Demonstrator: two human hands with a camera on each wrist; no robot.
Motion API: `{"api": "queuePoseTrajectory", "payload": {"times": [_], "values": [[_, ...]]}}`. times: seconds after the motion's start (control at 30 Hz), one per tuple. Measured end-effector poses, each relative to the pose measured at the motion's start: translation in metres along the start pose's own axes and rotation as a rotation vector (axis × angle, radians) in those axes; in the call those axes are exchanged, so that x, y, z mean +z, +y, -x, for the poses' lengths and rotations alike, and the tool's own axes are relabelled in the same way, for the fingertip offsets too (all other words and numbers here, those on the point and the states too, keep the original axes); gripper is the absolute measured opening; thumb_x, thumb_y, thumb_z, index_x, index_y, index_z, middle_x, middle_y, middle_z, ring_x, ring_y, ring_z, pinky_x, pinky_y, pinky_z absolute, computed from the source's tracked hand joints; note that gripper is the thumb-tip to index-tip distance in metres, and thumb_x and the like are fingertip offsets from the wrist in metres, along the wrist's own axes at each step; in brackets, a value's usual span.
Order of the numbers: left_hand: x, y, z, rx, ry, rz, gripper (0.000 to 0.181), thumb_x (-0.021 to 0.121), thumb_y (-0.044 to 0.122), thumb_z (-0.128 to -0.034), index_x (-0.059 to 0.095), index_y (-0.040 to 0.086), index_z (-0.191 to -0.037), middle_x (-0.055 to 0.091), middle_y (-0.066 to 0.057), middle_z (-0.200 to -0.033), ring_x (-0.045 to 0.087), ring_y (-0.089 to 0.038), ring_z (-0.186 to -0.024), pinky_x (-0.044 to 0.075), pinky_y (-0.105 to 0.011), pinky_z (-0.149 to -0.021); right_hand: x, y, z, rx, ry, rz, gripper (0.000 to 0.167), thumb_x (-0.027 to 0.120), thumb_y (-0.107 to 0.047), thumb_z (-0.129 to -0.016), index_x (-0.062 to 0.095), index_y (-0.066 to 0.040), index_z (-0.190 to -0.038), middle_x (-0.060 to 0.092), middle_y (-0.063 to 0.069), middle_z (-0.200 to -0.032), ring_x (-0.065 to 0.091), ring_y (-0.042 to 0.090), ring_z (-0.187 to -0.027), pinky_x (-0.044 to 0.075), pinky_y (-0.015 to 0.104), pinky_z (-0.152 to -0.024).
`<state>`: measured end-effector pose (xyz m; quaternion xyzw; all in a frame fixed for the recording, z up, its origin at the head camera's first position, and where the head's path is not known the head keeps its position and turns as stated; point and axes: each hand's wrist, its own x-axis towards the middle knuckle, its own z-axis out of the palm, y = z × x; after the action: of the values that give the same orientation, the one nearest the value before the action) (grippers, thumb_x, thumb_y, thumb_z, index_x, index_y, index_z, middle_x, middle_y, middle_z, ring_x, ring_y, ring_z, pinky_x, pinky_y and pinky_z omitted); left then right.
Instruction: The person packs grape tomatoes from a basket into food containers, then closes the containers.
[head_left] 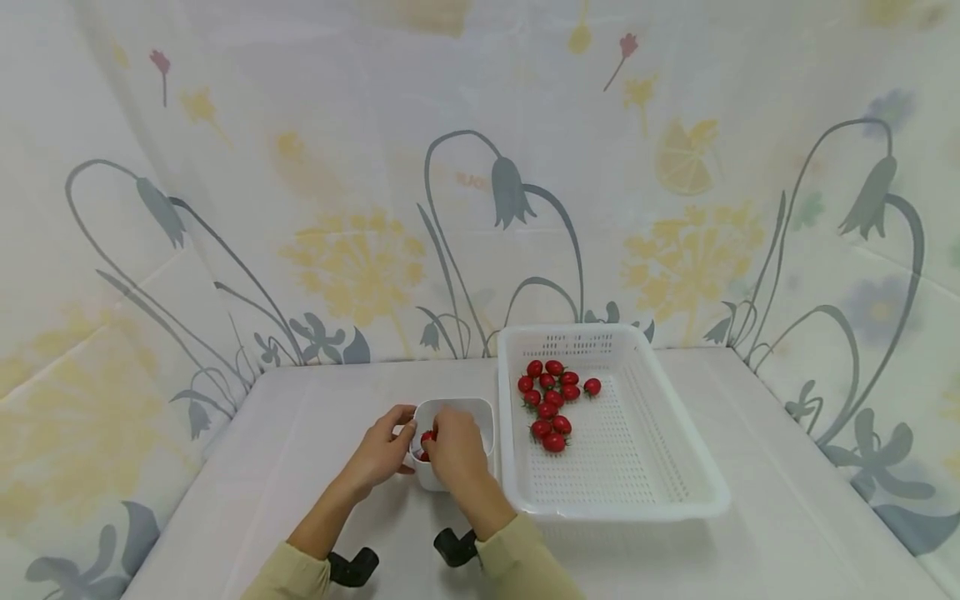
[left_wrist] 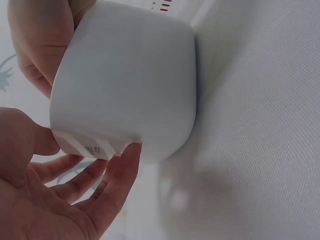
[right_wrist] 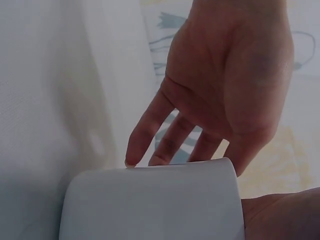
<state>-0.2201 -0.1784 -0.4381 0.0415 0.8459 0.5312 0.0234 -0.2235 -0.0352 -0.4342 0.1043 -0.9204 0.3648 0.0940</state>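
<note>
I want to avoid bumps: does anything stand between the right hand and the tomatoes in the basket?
The right hand, dipped into the box, has the box's right wall and the basket's left wall between it and the tomatoes. Both tops are open; nothing visible covers the tomatoes.

The white table (head_left: 780, 467) — its surface finely textured like woven cloth — carried a rounded-square white container (head_left: 429, 477) a little left of centre and, just to its right, a larger white perforated basket (head_left: 622, 510) stretching from the far edge nearward.
</note>
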Motion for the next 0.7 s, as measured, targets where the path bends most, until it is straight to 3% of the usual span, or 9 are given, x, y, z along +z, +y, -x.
{"api": "queuePoseTrajectory", "payload": {"times": [0.13, 0.4, 0.7], "values": [[0.0003, 0.0004, 0.0004, -0.005, 0.0, 0.006, 0.032, 0.051, 0.011, -0.1069, 0.055, 0.001, -0.138, 0.058, -0.021, -0.134, 0.067, -0.026, -0.094, 0.064, -0.042, -0.062, -0.001, -0.0009, -0.0011, 0.028, -0.037, 0.008, 0.018, 0.079, -0.007, -0.086, 0.067, -0.002, -0.074, 0.062, 0.005, -0.067, 0.057, 0.017, -0.06, 0.049, 0.029, -0.051], [-0.0014, 0.0013, 0.0, -0.008, 0.002, 0.019, 0.032, 0.051, 0.01, -0.1065, 0.055, 0.002, -0.137, 0.058, -0.02, -0.132, 0.066, -0.029, -0.097, 0.064, -0.042, -0.063, -0.0017, -0.0021, -0.0017, -0.008, -0.011, 0.026, 0.02, 0.08, -0.007, -0.086, 0.065, -0.003, -0.073, 0.064, 0.005, -0.067, 0.061, 0.019, -0.061, 0.051, 0.031, -0.053], [0.0003, -0.0032, -0.0011, 0.009, 0.007, 0.042, 0.032, 0.05, 0.009, -0.1062, 0.056, 0.002, -0.136, 0.058, -0.02, -0.132, 0.066, -0.023, -0.088, 0.064, -0.041, -0.06, -0.0072, 0.0021, -0.0008, -0.132, -0.037, 0.01, 0.017, 0.079, -0.009, -0.085, 0.066, 0.001, -0.079, 0.066, 0.009, -0.073, 0.062, 0.024, -0.066, 0.05, 0.033, -0.056]]}}
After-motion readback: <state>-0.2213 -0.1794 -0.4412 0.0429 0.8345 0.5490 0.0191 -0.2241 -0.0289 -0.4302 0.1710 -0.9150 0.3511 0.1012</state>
